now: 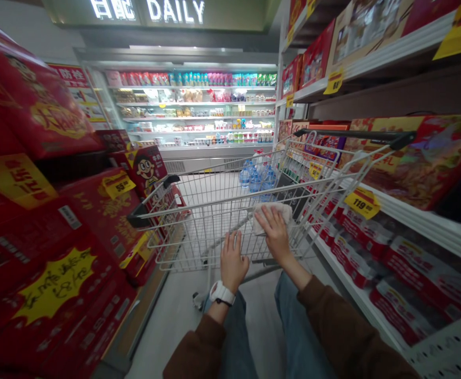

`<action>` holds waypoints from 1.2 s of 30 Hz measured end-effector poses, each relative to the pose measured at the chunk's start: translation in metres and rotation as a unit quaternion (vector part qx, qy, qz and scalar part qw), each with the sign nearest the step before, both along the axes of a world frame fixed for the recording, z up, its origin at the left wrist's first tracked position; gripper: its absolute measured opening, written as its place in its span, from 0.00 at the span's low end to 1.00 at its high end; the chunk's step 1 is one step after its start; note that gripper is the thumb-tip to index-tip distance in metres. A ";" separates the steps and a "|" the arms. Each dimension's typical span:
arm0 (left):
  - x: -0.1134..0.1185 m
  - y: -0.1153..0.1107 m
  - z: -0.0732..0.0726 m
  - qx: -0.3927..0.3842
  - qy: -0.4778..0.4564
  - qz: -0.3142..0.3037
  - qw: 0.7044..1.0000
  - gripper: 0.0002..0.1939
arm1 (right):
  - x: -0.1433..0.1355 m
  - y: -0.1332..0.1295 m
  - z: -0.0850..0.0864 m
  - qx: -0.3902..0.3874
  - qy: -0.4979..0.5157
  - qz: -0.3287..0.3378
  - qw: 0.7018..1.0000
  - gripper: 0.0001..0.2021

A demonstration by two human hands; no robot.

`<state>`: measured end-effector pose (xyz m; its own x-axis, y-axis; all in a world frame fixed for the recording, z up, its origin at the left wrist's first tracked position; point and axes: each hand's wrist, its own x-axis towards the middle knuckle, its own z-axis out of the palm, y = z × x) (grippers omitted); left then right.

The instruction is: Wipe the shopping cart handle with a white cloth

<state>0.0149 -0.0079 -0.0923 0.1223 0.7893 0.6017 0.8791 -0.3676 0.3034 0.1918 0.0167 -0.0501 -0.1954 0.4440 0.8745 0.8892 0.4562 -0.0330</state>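
A shopping cart (pixel 199 210) of metal wire stands crosswise before me, its near side facing my knees. My right hand (pixel 274 231) presses a folded white cloth (pixel 287 211) flat against the wires of that side, fingers spread over it. To its left, my left hand (pixel 232 260) has its fingers stretched out, with the tips at the cart's side wires. Nothing shows in that hand. A white watch (pixel 221 292) sits on the left wrist. The cart's dark handle (pixel 357 137) is at the right end.
Stacked red gift boxes (pixel 92 216) rise close on the left. Shelves (pixel 372 63) with boxes and packed bottles (pixel 404 268) line the right. Beyond the cart, large blue water bottles (pixel 256 179) stand on the floor before a lit refrigerated case (pixel 199 153).
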 end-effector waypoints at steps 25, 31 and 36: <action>0.019 -0.005 0.010 -0.044 0.015 -0.011 0.999 0.38 | 0.011 -0.012 -0.052 -0.052 -0.041 0.032 0.997 0.43; -0.002 -0.011 0.034 0.009 0.065 -0.015 0.998 0.30 | 0.010 -0.010 -0.009 -0.008 -0.006 0.026 1.000 0.43; -0.021 -0.020 0.023 0.038 0.065 0.028 0.997 0.27 | 0.007 0.011 -0.025 0.011 -0.032 0.000 0.999 0.39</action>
